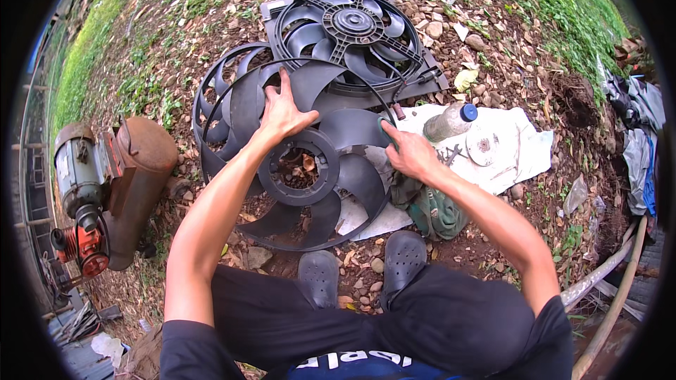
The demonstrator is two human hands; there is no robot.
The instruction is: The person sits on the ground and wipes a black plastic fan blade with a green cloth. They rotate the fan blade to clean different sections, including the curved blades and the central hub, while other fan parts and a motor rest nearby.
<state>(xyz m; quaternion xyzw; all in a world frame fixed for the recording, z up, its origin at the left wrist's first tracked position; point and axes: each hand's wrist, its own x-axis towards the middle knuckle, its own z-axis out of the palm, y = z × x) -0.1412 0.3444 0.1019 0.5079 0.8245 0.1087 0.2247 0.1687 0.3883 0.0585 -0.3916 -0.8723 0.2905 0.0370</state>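
A large black plastic fan wheel [359, 173], with curved blades and an outer ring, leans before me above my shoes. My left hand [282, 111] lies spread over its upper left blades, index finger and thumb apart. At the right part of the ring, my right hand [409, 150] has its fingers on the rim, over a small dark green thing, perhaps a cloth or pad; its fingertips are partly hidden. Behind the wheel lie a second black fan wheel [211, 82] and a radiator fan in its shroud [355, 21]. A green cloth [435, 214] is bunched below my right wrist.
On a white sheet [520, 121] at right are a plastic bottle with a blue cap [449, 122], a wrench [454, 154] and a pale disc [481, 145]. An air compressor [140, 169] stands at left. Stones [433, 29] litter the ground. Poles [615, 306] lie at lower right.
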